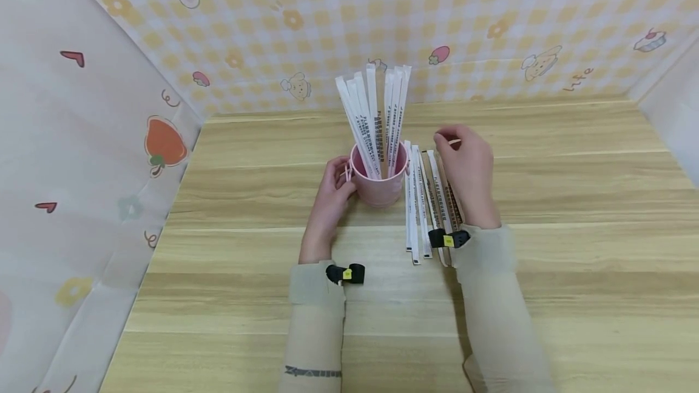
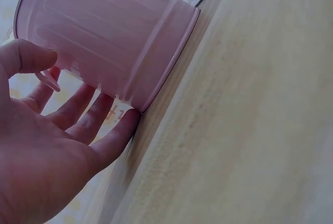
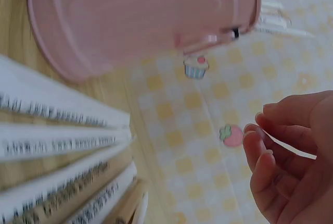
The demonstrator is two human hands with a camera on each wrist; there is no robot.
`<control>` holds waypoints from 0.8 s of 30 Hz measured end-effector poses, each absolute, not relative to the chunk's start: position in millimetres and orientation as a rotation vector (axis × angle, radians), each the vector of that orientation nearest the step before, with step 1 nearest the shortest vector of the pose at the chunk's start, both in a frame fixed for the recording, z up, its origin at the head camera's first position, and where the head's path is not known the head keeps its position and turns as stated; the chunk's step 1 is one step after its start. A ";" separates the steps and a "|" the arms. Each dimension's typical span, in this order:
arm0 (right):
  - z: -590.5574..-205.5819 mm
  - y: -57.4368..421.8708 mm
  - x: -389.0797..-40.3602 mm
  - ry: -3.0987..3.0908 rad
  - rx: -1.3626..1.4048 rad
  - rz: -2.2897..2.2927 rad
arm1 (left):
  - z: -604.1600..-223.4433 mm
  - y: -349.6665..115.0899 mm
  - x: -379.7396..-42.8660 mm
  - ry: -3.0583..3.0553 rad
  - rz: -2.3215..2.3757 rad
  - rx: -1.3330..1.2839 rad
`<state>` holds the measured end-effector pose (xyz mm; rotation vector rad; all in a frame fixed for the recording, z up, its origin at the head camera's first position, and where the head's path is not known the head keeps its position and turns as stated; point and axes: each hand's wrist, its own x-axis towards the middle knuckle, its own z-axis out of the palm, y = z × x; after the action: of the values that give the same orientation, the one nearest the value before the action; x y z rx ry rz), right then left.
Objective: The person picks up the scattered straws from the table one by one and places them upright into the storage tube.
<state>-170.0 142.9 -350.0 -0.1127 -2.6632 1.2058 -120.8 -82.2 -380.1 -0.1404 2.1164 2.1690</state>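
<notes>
A pink bucket [image 1: 379, 191] stands upright on the table with several paper-wrapped straws [image 1: 369, 120] leaning in it. My left hand [image 1: 334, 190] is at the bucket's left side; in the left wrist view its slightly bent fingers [image 2: 112, 138] touch the wall, and the thumb is by the small side handle [image 2: 48, 81]. Right of the bucket, more wrapped straws [image 1: 417, 199], white and brown, lie side by side on the table. My right hand [image 1: 469, 162] hovers above their far ends, fingers loosely bent, with nothing visible between fingertips and thumb.
The wooden table [image 1: 246, 211] meets a yellow checked backdrop [image 1: 382, 23] just behind the bucket. A white printed sheet [image 1: 104, 156] rises along the left edge. Black straps [image 1: 345, 273] circle both wrists.
</notes>
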 end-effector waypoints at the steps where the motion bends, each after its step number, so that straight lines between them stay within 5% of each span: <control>1: -350.9 146.2 -169.5 -2.673 -0.127 1.199 | -380.3 -82.1 -120.8 2.113 2.171 -0.138; 24: -375.7 180.2 -154.0 -2.961 -0.224 1.194 | -393.3 -84.7 -126.0 2.084 2.197 -0.132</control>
<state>-154.0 180.2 -375.7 -0.2238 -2.9615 1.1938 -126.0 -84.7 -393.3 -0.1320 2.0844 2.1966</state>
